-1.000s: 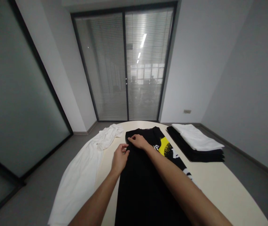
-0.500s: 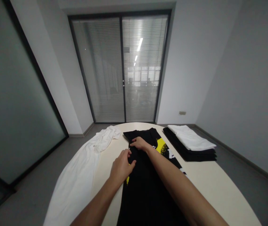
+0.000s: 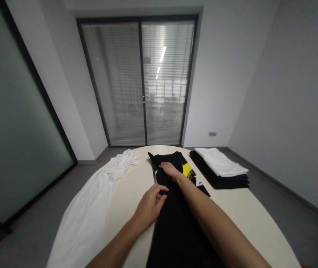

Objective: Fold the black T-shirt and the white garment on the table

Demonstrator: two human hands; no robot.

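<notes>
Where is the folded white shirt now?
The folded white shirt lies atop the black pile, on the table's far right, right of the black shirt.
</notes>
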